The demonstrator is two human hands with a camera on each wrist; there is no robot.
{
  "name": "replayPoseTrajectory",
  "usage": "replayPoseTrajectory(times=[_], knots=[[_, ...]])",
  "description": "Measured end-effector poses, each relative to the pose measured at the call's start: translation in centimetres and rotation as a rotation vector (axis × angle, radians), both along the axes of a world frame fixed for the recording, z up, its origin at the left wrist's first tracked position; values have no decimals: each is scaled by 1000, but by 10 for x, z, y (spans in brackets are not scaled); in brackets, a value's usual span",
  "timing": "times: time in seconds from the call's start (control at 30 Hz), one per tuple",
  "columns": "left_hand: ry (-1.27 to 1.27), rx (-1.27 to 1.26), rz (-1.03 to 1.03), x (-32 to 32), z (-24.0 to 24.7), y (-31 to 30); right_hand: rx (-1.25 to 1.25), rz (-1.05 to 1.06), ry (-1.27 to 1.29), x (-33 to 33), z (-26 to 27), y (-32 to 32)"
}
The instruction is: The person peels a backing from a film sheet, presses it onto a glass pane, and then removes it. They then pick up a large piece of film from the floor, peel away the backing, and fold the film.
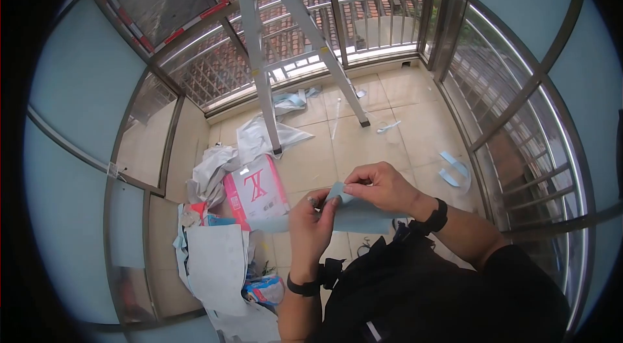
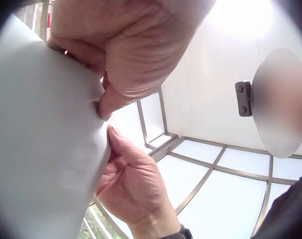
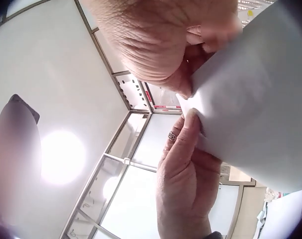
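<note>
A pale blue sheet (image 1: 366, 216), thin and bendy, hangs in front of the person's body. My left hand (image 1: 310, 225), with a ring on one finger, pinches its upper edge between thumb and fingers. Close beside it, my right hand (image 1: 384, 188) pinches the same edge at a small raised corner. From below, in the left wrist view, both thumbs meet near the edge of the sheet (image 2: 41, 134). The right wrist view shows the sheet (image 3: 260, 114) spreading away from the two hands, with some fingers hidden behind it.
An aluminium stepladder (image 1: 269, 64) stands ahead on the tiled floor (image 1: 311, 155). To the left lie a pink and white box (image 1: 259, 190), crumpled white sheets (image 1: 214, 168) and a large white sheet (image 1: 217, 265). Film scraps (image 1: 454, 171) lie at right, near the railing (image 1: 500, 109).
</note>
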State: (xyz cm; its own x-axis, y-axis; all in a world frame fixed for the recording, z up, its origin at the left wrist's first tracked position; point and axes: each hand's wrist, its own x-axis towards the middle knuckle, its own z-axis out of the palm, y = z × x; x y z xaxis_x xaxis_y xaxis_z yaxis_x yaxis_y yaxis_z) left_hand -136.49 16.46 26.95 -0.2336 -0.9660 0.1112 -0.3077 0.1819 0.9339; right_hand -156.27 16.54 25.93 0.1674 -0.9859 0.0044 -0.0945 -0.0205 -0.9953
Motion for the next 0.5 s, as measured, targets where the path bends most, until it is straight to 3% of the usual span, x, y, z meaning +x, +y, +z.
replayPoseTrajectory(times=[0.1,0.2,0.27,0.4,0.47,0.5], knots=[[-3,-46,-2,4,-1,0,3,20,19,4,-3,-3],[-78,-250,10,5,-5,2,-104,-3,104,10,-3,0],[-117,-385,36,6,-11,5,-306,-101,157,14,-9,4],[-187,-543,90,14,-37,5,-230,-180,206,19,-12,26],[-200,-655,128,16,-46,8,370,35,-210,19,-23,34],[-199,-638,127,16,-48,10,354,90,-197,20,-21,34]])
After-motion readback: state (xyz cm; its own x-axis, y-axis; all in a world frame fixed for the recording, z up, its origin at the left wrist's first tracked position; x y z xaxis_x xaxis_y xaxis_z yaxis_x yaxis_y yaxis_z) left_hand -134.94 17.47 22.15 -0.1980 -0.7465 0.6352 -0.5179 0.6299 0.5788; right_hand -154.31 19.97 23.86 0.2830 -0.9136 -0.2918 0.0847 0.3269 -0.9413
